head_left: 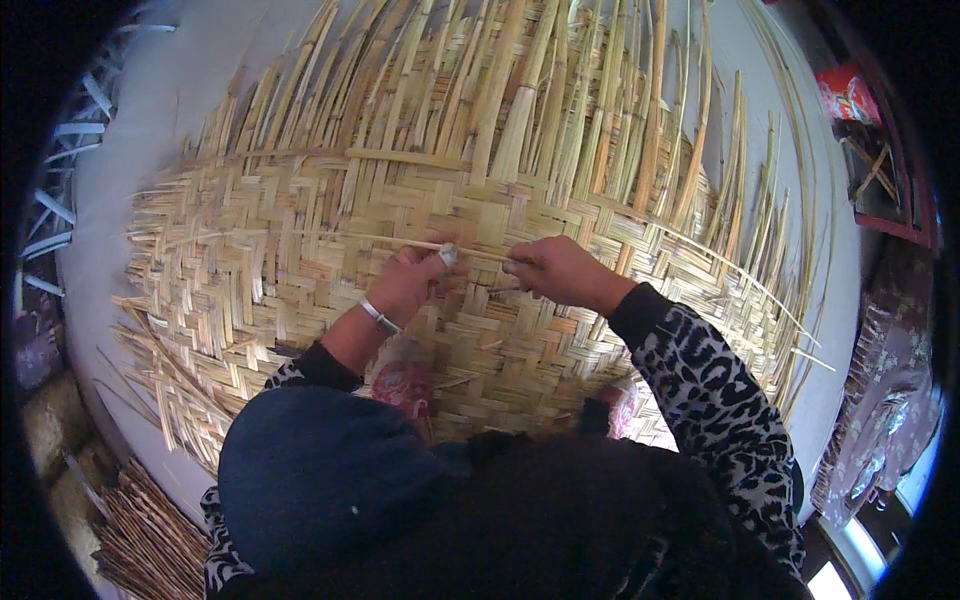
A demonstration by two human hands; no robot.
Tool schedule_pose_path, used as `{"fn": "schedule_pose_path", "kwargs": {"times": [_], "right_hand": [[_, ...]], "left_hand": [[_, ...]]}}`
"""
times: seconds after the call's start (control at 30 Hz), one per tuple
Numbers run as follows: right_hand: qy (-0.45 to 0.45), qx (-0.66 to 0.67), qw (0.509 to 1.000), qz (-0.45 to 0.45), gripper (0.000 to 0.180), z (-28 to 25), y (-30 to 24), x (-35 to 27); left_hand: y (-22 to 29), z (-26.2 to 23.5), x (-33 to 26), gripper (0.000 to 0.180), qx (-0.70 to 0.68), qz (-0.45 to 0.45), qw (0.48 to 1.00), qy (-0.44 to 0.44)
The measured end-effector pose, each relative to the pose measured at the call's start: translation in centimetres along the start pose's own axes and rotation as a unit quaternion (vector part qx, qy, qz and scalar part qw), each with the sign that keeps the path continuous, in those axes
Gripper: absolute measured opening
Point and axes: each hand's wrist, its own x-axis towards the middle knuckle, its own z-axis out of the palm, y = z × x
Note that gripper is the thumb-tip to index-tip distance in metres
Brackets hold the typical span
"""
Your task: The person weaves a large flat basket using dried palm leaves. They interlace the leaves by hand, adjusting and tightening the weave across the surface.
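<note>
Person crouched over the work, dark lap and knees at the near edge, two reddish patterned slippers [405, 385] just under the forearms

Left hand [412, 280], silver bangle [379, 316] on the wrist, fingers curled shut around one thin pale bamboo strip [330, 236]; thumb and forefinger pinch it near a light tip or cap, can't tell which. Right hand [555, 268], leopard-print sleeve [715, 390] behind it, also closed, fingertips pinching the same strip or pressing it into the weave; the contact itself is hidden by the knuckles

The strip runs out sideways past the left hand, lying flat across the large flat woven bamboo mat [300, 290] in pale yellow herringbone. Both hands sit close together near the middle of the mat, at the boundary of the finished weave

Judgement: step looks like feeding this crosswise strip through the uprights. To do it well, keep the strip flat and untwisted, lift alternate uprights with the right fingers, slide with the left, then push it tight against the previous row so no gap opens. Splits easily, so pull along the grain, no sharp bend

Beyond the hands, loose unwoven bamboo slats [520, 110] fan away, overlapping, ends free. Far right of the right hand, long thin slivers [790, 200] curve along the pale floor [190, 90]. Near left, behind the left elbow, a bundle of spare darker strips [150, 540] lies off the mat
</note>
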Motion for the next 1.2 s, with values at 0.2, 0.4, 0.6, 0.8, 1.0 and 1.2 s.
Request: {"fn": "schedule_pose_path", "kwargs": {"times": [0.2, 0.4, 0.6, 0.8, 1.0, 1.2], "right_hand": [[-0.058, 0.267, 0.957, 0.092, 0.027, -0.4, -1.9, 0.8], [0.077, 0.027, 0.997, 0.003, 0.026, 2.0, -3.2, 1.4], [0.105, -0.239, 0.965, -0.035, 0.023, 2.0, -4.1, 1.2], [0.018, -0.257, 0.966, 0.005, 0.025, -0.4, -3.4, 0.5], [-0.009, -0.355, 0.934, 0.038, 0.026, -4.4, -3.3, -1.0], [0.017, -0.440, 0.895, 0.073, 0.021, -9.0, -4.1, -2.3]], "left_hand": [[1.9, -0.3, -0.5, 0.022, -0.088, 0.081, 0.993, 0.018], [1.5, -0.2, 0.1, 0.018, 0.001, 0.106, 0.983, 0.150], [2.0, -1.0, 0.0, 0.022, 0.017, 0.135, 0.972, 0.190], [4.4, -5.6, 0.2, 0.023, 0.100, 0.218, 0.936, 0.259], [6.4, -11.1, 0.9, 0.023, 0.058, 0.275, 0.907, 0.315], [8.9, -16.9, 0.7, 0.020, 0.091, 0.289, 0.885, 0.353]]}}
